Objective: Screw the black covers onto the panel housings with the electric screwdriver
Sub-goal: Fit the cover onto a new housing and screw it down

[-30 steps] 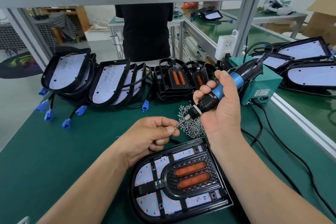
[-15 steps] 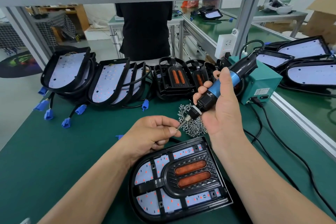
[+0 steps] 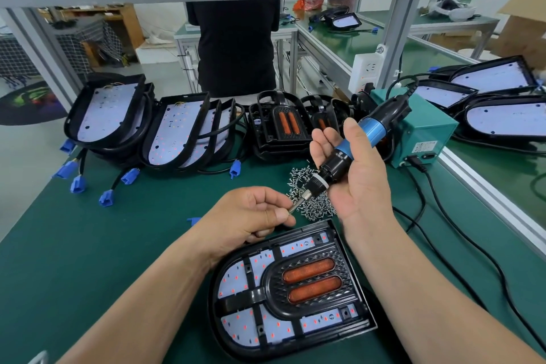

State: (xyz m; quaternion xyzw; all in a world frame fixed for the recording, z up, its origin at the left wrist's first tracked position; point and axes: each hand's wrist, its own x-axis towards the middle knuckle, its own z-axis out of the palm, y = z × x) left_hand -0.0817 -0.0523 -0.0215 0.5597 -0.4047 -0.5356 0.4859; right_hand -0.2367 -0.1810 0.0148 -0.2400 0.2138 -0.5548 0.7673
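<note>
A panel housing (image 3: 365, 325) with a black cover (image 3: 274, 295) seated in it lies on the green mat in front of me. My right hand (image 3: 354, 183) holds the blue and black electric screwdriver (image 3: 348, 154) tilted, bit pointing down-left. My left hand (image 3: 254, 216) pinches a small screw at the bit tip, just above the housing's far edge. A pile of loose screws (image 3: 313, 204) lies behind the hands.
Open housings (image 3: 180, 133) with blue connectors (image 3: 78, 183) lean in a row at the back left. Spare black covers (image 3: 277, 127) stand mid-back. A teal power box (image 3: 425, 133) and black cables (image 3: 461, 233) sit right, more panels (image 3: 505, 121) beyond. A person stands behind the bench.
The screwdriver has shifted slightly down and left, and my right hand's fingers have loosened around its body. My left hand stays at the bit tip.
</note>
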